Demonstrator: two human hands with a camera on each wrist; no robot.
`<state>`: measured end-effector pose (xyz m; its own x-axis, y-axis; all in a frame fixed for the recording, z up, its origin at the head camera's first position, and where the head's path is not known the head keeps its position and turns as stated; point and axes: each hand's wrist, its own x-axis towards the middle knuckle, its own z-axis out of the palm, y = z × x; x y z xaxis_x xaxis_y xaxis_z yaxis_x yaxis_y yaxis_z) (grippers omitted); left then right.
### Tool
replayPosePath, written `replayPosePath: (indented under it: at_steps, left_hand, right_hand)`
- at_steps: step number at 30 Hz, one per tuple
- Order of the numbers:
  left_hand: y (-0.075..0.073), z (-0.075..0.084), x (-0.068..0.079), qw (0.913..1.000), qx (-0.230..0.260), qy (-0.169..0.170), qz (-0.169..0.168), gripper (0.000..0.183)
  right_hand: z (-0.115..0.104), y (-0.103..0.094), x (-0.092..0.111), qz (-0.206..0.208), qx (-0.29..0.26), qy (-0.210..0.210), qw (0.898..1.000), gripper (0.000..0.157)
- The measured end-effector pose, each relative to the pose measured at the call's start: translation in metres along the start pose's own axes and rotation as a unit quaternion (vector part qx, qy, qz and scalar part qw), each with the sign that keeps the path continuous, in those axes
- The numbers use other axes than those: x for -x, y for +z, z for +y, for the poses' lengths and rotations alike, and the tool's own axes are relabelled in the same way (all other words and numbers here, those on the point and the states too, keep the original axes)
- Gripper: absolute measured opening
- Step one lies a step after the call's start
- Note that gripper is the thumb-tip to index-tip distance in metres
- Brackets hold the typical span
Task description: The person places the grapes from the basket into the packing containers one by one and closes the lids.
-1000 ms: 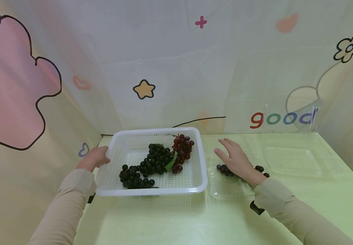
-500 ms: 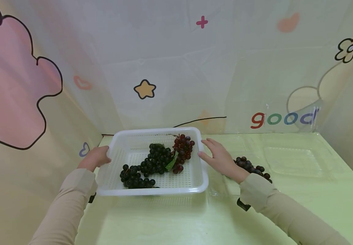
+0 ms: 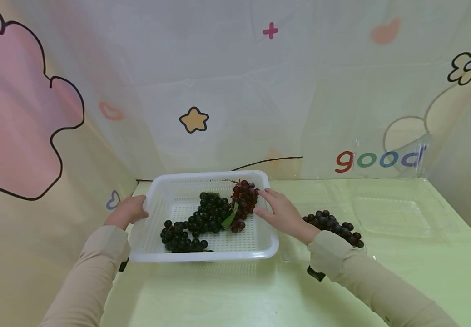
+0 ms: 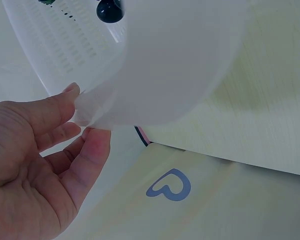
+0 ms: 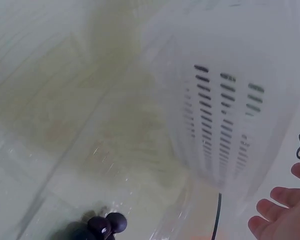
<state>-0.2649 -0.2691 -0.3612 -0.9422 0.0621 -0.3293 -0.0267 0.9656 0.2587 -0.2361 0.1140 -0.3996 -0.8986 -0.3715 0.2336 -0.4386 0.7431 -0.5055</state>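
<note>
One white basket [image 3: 202, 257] was pinched by the left grip [image 3: 126, 212]; the right grip [image 3: 283, 215], loosely spread and unladen, was held near red grapes [image 3: 242, 194].

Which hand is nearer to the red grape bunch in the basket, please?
Right. The right hand is at the right rim of the white basket, beside the red grape bunch; the left hand grips the basket's opposite end.
</note>
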Motion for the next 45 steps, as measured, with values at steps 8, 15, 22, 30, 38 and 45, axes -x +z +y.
replayPosePath:
  at_steps: [8, 15, 22, 30, 38, 45]
  left_hand:
    - [-0.001, 0.000, 0.000, 0.9999, -0.013, 0.010, 0.006, 0.059]
    - [-0.001, 0.001, 0.001, 0.9996, -0.027, 0.008, 0.003, 0.060]
    - [-0.001, 0.000, 0.001, 0.9997, -0.024, 0.009, 0.005, 0.059]
    - [0.000, -0.003, -0.001, 0.9992, -0.028, 0.023, 0.015, 0.049]
    - [0.000, -0.002, 0.000, 0.9992, -0.024, 0.027, 0.015, 0.054]
    - [-0.001, 0.001, 0.003, 0.9992, -0.031, 0.024, 0.010, 0.057]
  right_hand:
    - [-0.023, 0.007, -0.003, -0.041, -0.038, 0.007, 0.998, 0.060]
    - [-0.039, 0.018, -0.006, -0.057, -0.064, 0.003, 0.996, 0.060]
    - [-0.052, 0.031, -0.008, -0.075, -0.064, -0.004, 0.995, 0.061]
    - [-0.067, 0.042, -0.009, -0.098, -0.065, -0.006, 0.993, 0.064]
    - [-0.074, 0.055, -0.010, -0.116, -0.071, 0.001, 0.991, 0.066]
    - [-0.082, 0.061, -0.011, -0.122, -0.073, 0.005, 0.990, 0.066]
